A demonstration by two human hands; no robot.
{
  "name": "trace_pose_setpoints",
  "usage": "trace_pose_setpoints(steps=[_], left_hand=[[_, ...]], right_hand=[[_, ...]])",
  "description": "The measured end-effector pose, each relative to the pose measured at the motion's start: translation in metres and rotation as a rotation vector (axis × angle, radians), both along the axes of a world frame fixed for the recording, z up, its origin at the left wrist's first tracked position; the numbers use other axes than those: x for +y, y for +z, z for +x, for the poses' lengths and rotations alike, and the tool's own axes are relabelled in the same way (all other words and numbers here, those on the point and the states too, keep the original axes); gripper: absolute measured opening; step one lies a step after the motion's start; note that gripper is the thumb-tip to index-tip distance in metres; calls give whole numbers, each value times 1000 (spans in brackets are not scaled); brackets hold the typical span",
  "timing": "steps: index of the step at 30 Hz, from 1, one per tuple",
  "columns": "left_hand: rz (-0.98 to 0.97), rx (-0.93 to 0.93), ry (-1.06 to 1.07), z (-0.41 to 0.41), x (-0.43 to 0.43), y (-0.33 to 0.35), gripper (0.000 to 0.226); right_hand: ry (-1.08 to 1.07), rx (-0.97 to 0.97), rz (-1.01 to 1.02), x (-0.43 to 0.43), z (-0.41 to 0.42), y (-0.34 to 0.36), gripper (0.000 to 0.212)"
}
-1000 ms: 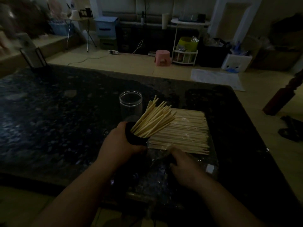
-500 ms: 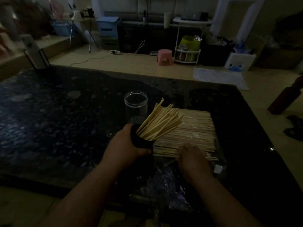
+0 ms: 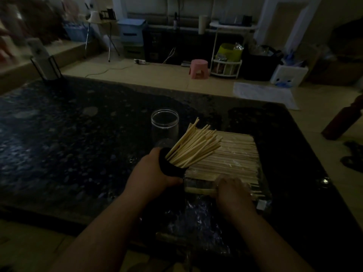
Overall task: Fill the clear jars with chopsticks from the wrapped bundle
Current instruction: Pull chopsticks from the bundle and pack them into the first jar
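Gripping tilted jar (image 3: 170,167) of chopsticks (image 3: 194,146) in left hand (image 3: 153,173); curling right hand (image 3: 233,191) over near end of wrapped bundle (image 3: 233,156) on counter (image 3: 78,144), hold unclear; likely light, stiff, slippery; pinch several near ends.

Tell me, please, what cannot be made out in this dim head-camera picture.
Head view:
- Dark-rimmed jar of pale wooden chopsticks: its body, hidden by the gripping left hand.
- Right hand: its fingertips, curled down onto the plastic-wrapped chopstick bundle; any grip unclear.
- Far-left background clutter: blurred.
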State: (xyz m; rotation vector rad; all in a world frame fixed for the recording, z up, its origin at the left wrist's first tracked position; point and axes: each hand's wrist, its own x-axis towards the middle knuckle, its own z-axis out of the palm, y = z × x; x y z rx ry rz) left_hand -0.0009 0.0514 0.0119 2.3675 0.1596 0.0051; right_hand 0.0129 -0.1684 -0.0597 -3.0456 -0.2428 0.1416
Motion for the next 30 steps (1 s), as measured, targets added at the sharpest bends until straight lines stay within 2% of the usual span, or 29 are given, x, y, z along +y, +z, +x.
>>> trace_pose_setpoints(steps=[7,10,13,17,19,23,30], left_hand=[[16,4,6,0,1,-2,87],[6,-8,-1,0,0,-1,85],[6,-5,1,0,0,-2,85],[11,-5,-10,0,0,-1,85],[8,-7,-15,0,-1,1,84],[32,-16,-12,0,-2,0,85],[38,-14,-18,-2,-6,2,86]], right_hand=[[34,83,85,-3,-2,-2,30],[54,83,51,-5,-4,-4,31],[127,9,10,-5,-9,-4,29],[193,-112,83,-2,-16,0,26],[172,-91,126,-1,-17,4,30],[187,-61,-16,-2,-22,18,39],[218,-28,42,-5,-34,43,33]])
